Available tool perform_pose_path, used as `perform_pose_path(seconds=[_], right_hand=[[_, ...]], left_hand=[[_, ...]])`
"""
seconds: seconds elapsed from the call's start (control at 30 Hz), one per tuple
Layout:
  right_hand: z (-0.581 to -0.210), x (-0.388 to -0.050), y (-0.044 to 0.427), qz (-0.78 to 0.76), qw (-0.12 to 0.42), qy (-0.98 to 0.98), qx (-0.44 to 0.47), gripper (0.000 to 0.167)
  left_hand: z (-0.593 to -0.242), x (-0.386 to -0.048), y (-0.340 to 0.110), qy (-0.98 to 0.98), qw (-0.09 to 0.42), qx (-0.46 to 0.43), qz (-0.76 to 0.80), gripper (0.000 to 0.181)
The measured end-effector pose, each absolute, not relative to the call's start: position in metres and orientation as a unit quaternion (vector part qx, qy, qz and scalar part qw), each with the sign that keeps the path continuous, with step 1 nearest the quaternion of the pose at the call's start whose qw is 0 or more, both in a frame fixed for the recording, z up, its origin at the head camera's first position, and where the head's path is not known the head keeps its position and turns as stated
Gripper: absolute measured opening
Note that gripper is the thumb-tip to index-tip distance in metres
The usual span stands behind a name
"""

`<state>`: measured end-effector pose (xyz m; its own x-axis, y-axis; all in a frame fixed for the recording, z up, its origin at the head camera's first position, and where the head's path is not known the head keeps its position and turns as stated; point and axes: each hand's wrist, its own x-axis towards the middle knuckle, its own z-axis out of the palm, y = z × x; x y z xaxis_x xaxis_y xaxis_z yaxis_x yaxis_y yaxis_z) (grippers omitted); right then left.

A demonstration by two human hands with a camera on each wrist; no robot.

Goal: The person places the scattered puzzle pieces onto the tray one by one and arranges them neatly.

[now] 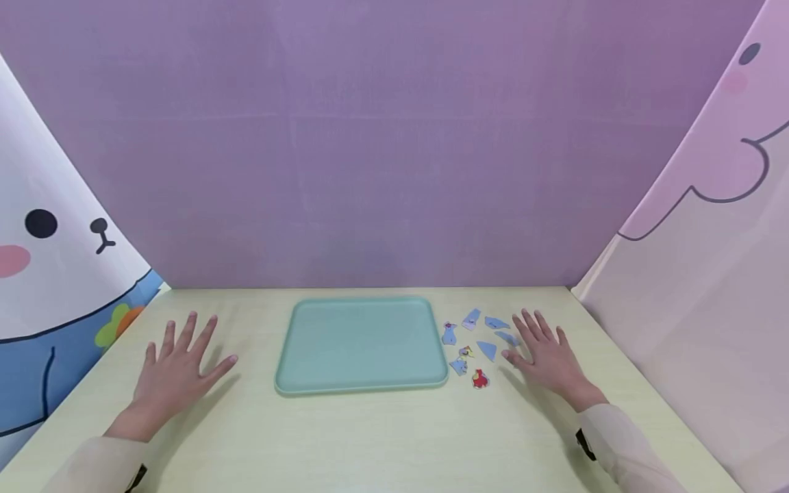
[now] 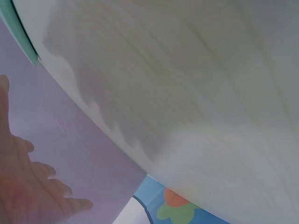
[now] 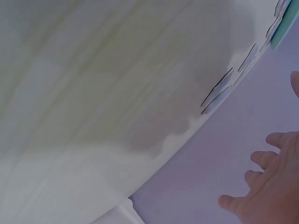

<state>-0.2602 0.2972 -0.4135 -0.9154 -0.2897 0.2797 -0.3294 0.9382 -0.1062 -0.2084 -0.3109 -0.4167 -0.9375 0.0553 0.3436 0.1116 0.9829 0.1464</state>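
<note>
My left hand (image 1: pixel 172 376) is held over the table left of a pale green tray (image 1: pixel 364 346), fingers spread and holding nothing. On the tray's other side, my right hand (image 1: pixel 553 361) is also spread, with nothing in its grasp. Its thumb and fingertips are nearest to several small flat pieces, mostly light blue, like cut picture or puzzle pieces. Among them are a blue triangular piece (image 1: pixel 487 350), a red piece (image 1: pixel 480 378) and a piece with yellow (image 1: pixel 466 352). In the right wrist view, thin blue pieces (image 3: pixel 217 87) lie beyond the right hand (image 3: pixel 275 186).
The pale wooden table (image 1: pixel 370 438) meets a purple backdrop (image 1: pixel 394 150) at its far edge. Cartoon-printed cloths flank it: a white and blue one (image 1: pixel 55 294) at left, a pink and cream one (image 1: pixel 703 274) at right.
</note>
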Motion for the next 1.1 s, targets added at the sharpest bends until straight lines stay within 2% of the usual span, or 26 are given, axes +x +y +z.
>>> perform_pose_path(seconds=[0.6,1.1], right_hand=[[-0.419,-0.251,0.277,0.052,0.160,-0.963,0.211,0.071],[-0.421,-0.244,0.263,0.053,0.186,-0.943,0.270,0.060]], left_hand=[[-0.412,-0.217,-0.287,-0.978,0.177,-0.081,-0.074,0.082],[-0.411,-0.221,-0.262,-0.975,0.186,-0.109,-0.059,0.075]])
